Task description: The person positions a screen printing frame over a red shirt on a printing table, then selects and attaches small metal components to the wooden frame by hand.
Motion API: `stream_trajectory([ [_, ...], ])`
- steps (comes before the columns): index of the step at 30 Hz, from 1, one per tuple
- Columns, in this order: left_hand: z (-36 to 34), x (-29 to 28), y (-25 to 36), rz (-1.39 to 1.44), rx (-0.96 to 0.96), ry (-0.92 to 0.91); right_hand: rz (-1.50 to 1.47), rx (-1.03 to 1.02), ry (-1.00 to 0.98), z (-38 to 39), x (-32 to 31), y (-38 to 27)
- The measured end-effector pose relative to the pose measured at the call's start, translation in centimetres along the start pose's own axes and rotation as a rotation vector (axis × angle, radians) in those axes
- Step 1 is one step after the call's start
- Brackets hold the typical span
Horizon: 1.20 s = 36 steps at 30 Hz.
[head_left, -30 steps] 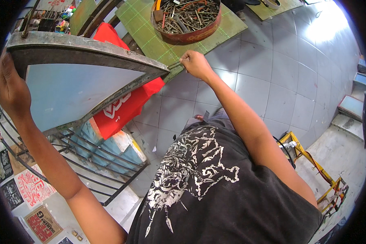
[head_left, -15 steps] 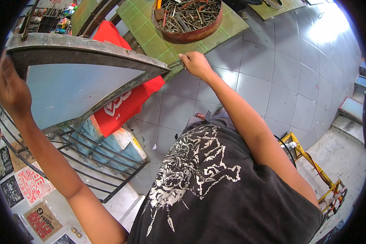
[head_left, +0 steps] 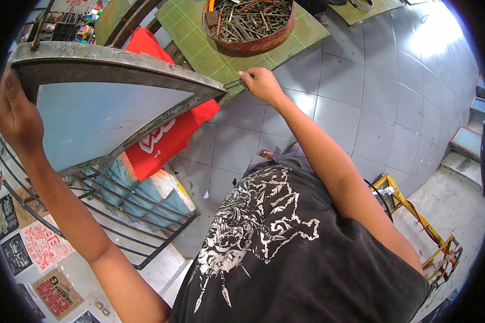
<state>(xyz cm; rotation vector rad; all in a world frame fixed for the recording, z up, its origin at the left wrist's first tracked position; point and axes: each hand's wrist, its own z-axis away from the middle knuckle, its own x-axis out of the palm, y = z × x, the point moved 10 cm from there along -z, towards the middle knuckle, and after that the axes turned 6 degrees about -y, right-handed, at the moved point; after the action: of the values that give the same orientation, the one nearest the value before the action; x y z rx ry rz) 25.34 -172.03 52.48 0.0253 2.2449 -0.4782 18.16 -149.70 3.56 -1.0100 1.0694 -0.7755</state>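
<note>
framed screen [head_left: 113, 105] | long axis left-right | corner toward right hand [head_left: 261, 85]

- I see a worn grey angular frame [head_left: 118, 65] around a smooth pale-blue panel [head_left: 105, 118].
- I see red cloth [head_left: 180, 128] printed white.
- I see a flat green board [head_left: 187, 35], brighter-green gridded.

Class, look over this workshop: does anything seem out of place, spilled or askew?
One small thing: a white scrap lies loose on the tiled floor, just left of the dark shirt, looking like stray litter. The frame slants at the left hand, but seems held that way. I see no spill.
</note>
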Motion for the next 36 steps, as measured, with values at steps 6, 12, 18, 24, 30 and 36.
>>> stream_trajectory([
  [6, -0.1, -0.7, 0.6, -0.055, 0.232, 0.129, 0.084, 0.083, 0.087, 0.9, -0.9, -0.5],
  [12, 0.1, -0.2, -0.3, -0.023, 0.075, 0.042, 0.009, -0.068, 0.135, 1.5, -1.4, -1.3],
  [18, -0.1, 0.0, -0.2, 0.003, 0.081, 0.003, 0.028, -0.073, 0.119, 1.2, -1.2, -1.2],
  [24, -0.1, 0.3, -1.3, -0.013, 0.045, -0.019, 0.061, -0.065, 0.123, 1.0, -1.0, -1.4],
  [30, -0.1, 0.3, -1.2, -0.005, 0.028, -0.048, 0.109, -0.006, 0.086, 0.9, -0.9, -1.2],
  [36, -0.3, -0.2, -0.8, -0.060, 0.072, -0.005, -0.025, -0.004, 0.130, 1.4, -2.0, -0.5],
])
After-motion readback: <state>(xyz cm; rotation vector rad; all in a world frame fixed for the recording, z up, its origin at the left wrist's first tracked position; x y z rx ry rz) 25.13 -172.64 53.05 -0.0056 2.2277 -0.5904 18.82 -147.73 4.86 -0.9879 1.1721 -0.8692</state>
